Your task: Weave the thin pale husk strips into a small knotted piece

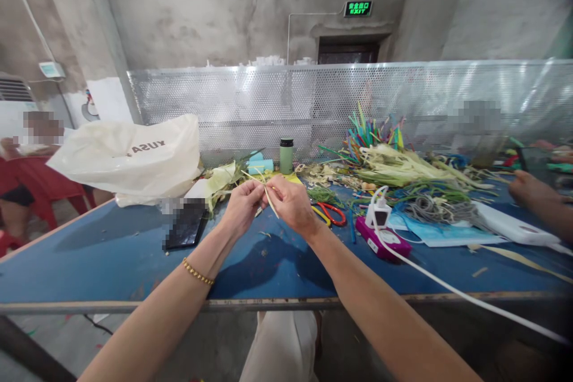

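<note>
Close together over the front middle of the table, both of my hands are pinched on thin, pale yellow-green husk strips. My left hand has thumb and fingertips pressed together; a gold bead bracelet is on that wrist. Its fingertips meet those of my right hand, which is also closed on the strips. One strip end points down between the hands, and others stick up behind the fingers. Exactly how the strips cross is hidden by my fingers. Just right of my right hand lie scissors with red and yellow handles.
A dark phone and a large white bag are on the left. Behind stands a green bottle. Husks, a purple power block with a white cable, and a blue mask lie right. Another person's hand is far right.
</note>
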`<control>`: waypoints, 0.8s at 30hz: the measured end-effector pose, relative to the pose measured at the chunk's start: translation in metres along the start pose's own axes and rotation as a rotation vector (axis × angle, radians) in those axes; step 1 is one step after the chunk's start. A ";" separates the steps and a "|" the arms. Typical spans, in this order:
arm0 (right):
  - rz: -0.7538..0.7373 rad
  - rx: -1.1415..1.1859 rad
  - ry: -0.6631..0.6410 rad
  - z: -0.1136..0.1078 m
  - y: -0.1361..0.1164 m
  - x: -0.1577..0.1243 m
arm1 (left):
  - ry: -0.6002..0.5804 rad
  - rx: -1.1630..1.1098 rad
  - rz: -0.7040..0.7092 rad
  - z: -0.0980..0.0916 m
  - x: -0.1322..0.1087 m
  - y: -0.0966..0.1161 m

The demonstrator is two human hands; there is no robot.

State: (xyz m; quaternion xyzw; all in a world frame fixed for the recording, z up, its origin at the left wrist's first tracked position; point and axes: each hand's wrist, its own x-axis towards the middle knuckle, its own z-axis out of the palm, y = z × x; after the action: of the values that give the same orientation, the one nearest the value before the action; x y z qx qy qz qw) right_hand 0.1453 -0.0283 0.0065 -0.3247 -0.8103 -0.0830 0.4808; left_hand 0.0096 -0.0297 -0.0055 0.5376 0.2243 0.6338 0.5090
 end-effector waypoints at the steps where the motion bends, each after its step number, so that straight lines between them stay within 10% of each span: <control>1: -0.005 -0.006 -0.005 0.000 -0.001 0.000 | 0.008 0.004 -0.003 -0.001 0.001 0.000; 7: 0.012 0.181 -0.017 -0.005 0.003 0.004 | 0.059 0.006 -0.004 -0.010 0.006 0.002; 15: 0.562 0.713 0.016 -0.012 0.013 0.013 | -0.125 0.171 0.058 -0.007 0.000 0.010; 24: 0.620 1.007 0.078 -0.001 0.003 0.011 | -0.113 0.142 0.006 -0.007 0.001 0.006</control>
State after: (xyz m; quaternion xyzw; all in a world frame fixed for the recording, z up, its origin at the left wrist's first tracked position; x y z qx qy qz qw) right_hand 0.1447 -0.0215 0.0154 -0.2747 -0.5990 0.4443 0.6070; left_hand 0.0008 -0.0290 -0.0026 0.6079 0.2380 0.5866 0.4793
